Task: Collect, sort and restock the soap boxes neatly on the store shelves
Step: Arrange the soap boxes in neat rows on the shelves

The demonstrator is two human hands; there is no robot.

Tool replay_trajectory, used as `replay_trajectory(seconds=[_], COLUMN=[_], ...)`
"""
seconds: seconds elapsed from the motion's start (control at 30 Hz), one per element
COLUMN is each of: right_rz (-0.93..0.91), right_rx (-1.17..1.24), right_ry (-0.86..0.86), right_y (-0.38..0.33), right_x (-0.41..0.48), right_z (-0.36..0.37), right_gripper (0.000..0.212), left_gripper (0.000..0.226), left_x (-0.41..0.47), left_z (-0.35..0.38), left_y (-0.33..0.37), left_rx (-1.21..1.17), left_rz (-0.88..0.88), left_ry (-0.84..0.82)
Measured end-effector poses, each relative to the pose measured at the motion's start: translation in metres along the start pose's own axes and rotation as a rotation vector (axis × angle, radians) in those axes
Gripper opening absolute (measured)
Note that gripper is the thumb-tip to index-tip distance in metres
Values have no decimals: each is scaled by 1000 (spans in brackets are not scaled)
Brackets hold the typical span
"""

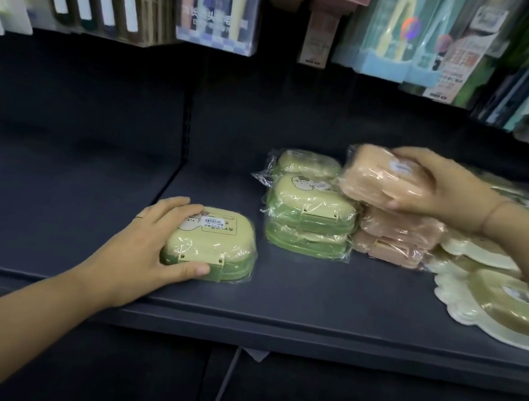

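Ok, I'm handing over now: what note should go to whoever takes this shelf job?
Left hand grips a green soap box lying on the shelf, apart from the green stack.
Right hand holds a peach soap box tilted over the peach stack.
Done: green and peach stacks stand side by side.
Left: probably add each held box to its matching stack.

No legible text, barcode sticker [212, 221] on green soap box [213, 251] too small, print on hanging packs [218, 2] blurred
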State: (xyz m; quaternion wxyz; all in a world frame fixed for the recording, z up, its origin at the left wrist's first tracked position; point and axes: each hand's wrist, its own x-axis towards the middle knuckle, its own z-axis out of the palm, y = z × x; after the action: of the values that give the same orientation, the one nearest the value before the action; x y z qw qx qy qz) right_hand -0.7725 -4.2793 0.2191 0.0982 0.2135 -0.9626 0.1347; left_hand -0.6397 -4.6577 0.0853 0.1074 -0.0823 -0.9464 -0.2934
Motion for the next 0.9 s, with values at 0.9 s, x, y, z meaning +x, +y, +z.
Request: replay_trajectory(seconds=[0.9], right_rz=[-220], right_rx=[-16], right_ry=[-215], right_y=[-167], right_x=[-37], right_z=[138], right_gripper=[98], left_gripper=[95], left_x=[-5], left_z=[-1], left_y=[7], left_rx=[220], left_rz=[-62], left_ry=[-217])
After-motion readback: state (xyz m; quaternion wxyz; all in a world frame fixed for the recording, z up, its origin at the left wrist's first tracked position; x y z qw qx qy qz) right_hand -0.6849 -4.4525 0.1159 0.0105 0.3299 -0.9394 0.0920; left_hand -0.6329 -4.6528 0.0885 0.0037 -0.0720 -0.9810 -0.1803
